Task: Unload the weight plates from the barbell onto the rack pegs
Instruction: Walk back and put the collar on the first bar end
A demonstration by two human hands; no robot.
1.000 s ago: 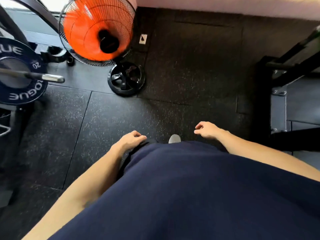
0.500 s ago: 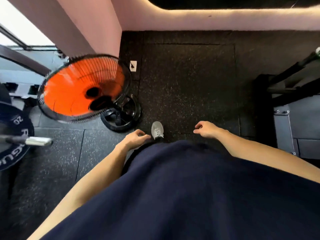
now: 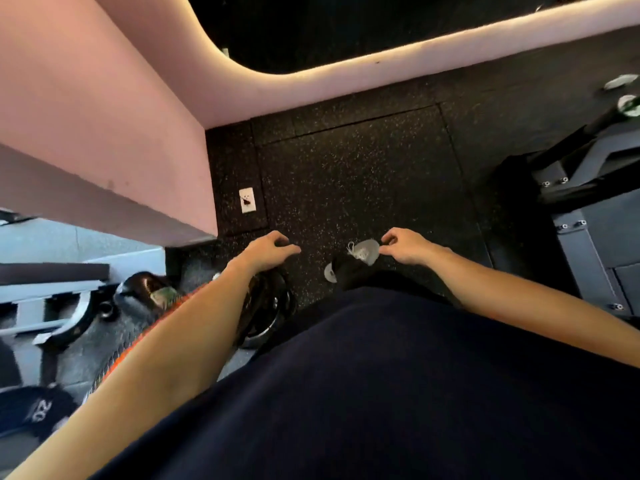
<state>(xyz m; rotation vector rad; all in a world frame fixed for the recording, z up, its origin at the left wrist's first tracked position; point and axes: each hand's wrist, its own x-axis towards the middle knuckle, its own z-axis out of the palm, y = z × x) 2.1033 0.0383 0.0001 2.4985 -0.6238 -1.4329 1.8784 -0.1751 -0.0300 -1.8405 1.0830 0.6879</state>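
Left hand [image 3: 268,249]: loosely curled, empty. Right hand [image 3: 407,245]: loosely curled, empty, above grey shoe [image 3: 365,251]. Weight plate marked 20 [image 3: 34,408]: lower left corner.

At the lower left edge we see one dark plate [image 3: 33,408], marked "20" in pale digits, mostly cut off by the frame. We cannot tell what carries it, since no bar or peg shows.
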